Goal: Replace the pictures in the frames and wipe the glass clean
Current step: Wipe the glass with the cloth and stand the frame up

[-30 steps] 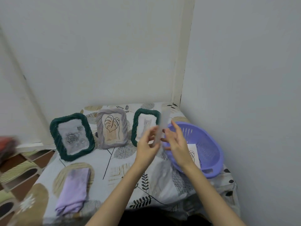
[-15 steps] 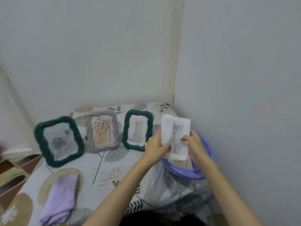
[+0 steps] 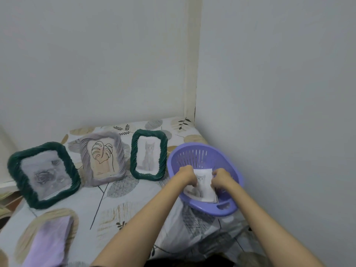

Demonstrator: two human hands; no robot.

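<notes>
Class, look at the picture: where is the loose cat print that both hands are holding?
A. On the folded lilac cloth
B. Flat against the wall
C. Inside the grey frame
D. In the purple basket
D: both the left hand and the right hand grip the cat print inside the purple basket.

Soft, even indoor light; faint shadows, slight blur, wide-angle bending at edges.

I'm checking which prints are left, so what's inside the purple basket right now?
Inside the purple basket lies a cat picture, held at its edges by the left hand and right hand. Another sheet's edge peeks out beneath; anything else under it is covered.
</notes>
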